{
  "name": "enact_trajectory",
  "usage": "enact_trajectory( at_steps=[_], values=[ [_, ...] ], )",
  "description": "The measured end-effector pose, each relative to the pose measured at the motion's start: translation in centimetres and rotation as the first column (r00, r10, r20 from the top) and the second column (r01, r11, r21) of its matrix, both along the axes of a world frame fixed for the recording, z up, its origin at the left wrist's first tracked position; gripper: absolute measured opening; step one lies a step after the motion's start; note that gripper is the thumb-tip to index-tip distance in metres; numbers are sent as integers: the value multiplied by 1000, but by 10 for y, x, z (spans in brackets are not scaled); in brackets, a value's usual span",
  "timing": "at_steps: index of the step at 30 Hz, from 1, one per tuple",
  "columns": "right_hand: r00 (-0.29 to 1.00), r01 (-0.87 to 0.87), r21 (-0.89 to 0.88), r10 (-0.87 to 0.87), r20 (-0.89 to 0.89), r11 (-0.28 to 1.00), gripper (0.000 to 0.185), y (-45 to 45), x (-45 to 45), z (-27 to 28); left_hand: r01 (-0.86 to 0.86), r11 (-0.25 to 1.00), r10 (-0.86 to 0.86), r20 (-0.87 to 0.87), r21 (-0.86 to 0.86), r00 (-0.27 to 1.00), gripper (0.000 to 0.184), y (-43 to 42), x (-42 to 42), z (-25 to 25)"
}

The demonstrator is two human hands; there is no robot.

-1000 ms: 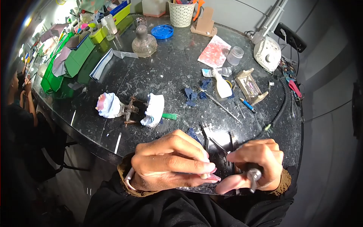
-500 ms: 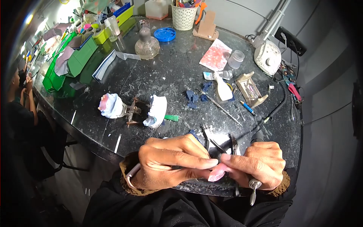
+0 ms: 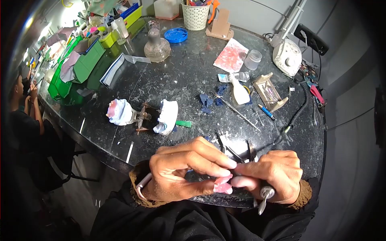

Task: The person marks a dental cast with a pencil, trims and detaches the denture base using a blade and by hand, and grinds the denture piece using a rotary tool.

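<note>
Between the thumb and fingertips of my left hand [image 3: 181, 170] is a small pink denture piece [image 3: 222, 186], with its far side covered by the fingers. My right hand [image 3: 279, 174] is curled around a rotary handpiece [image 3: 266, 193], whose metal nose and bur point down toward me, away from the pink piece. The right thumb and index finger reach beside the denture piece, close to the left fingertips. Just beyond the hands lie dark-handled pliers [image 3: 231, 149] and another dark metal tool [image 3: 251, 150], partly hidden.
An articulator [image 3: 143, 116] holding plaster models lies left of centre. Farther back are a small white bottle [image 3: 240, 93], a blue pen [image 3: 266, 112], a glass burner [image 3: 157, 50] and a blue lid [image 3: 175, 35]. Another person [image 3: 24, 108] sits at the far left.
My left hand has turned the pink piece, and its fingers are more extended. The right thumb has drawn slightly away from it. The handpiece stays in the right hand.
</note>
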State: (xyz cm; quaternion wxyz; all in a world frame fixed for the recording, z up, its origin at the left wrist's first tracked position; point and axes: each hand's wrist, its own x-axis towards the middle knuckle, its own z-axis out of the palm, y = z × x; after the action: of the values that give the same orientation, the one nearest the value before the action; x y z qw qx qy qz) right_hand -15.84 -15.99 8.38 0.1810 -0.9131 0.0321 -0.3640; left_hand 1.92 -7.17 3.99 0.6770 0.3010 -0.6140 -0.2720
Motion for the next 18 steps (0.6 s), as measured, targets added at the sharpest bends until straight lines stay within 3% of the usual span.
enact_trajectory(
  at_steps=[1, 5, 7, 8, 13, 18],
  values=[
    [999, 7, 36, -9, 52, 999, 31, -1, 2, -4, 20, 1000, -20, -32, -1, 999, 28, 1, -1, -2],
    [990, 67, -76, -76, -120, 995, 52, -5, -1, 5, 47, 998, -48, -19, -34, 999, 30, 0, 1, 0],
    [970, 91, -144, -121, -210, 985, 57, -4, -3, 6, 56, 997, -54, -58, 47, 997, 26, 7, -1, 1],
    [974, 113, -161, -141, -176, 980, 59, -3, -1, 2, 59, 997, -57, -42, 42, 998, 26, 7, -1, 1],
    [971, 129, -176, -160, -179, 976, 56, -2, 0, -1, -6, 996, 14, 87, -90, 996, 19, -2, -1, -1],
    [963, 161, -236, -205, -174, 958, 53, 1, -2, -4, -13, 997, 22, 115, -82, 993, 20, -2, 0, -2]
  ],
)
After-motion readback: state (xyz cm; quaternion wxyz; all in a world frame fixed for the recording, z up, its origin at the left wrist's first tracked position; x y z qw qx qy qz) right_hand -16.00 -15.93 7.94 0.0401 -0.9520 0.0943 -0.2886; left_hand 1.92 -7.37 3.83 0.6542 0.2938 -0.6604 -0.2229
